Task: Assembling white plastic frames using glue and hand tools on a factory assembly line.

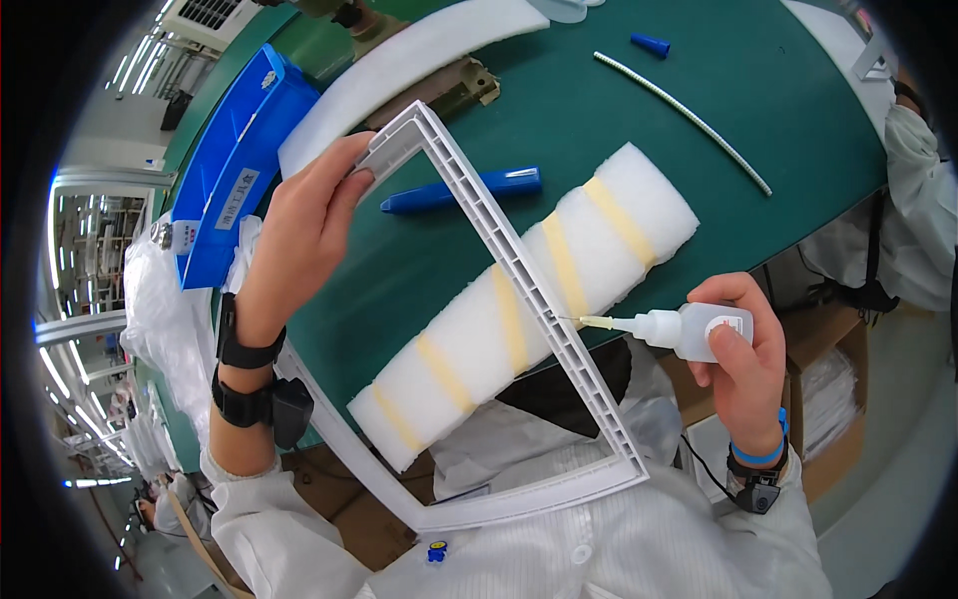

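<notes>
A white rectangular plastic frame (pixel 486 208) is held up at its far corner by my left hand (pixel 309 225), fingers and thumb pinching it. Its near end reaches down toward my body. My right hand (pixel 743 364) grips a small translucent squeeze bottle (pixel 689 329) with a fine needle tip. That tip points left at the slotted long side of the frame; whether it touches cannot be made out. Beneath the frame a white foam pad (pixel 469 349) wrapped with yellow tape strips lies slantwise. Behind the frame rests a blue pen-shaped tool (pixel 449 193).
On the green table (pixel 758 90) lie a white ribbed tube (pixel 689 120) and a small blue cap (pixel 651 45). A blue bin (pixel 235 150), a white foam strip (pixel 399 65) and a metal fixture (pixel 449 98) stand far left. At right sits another person's sleeve (pixel 913 180) above cardboard boxes (pixel 838 399).
</notes>
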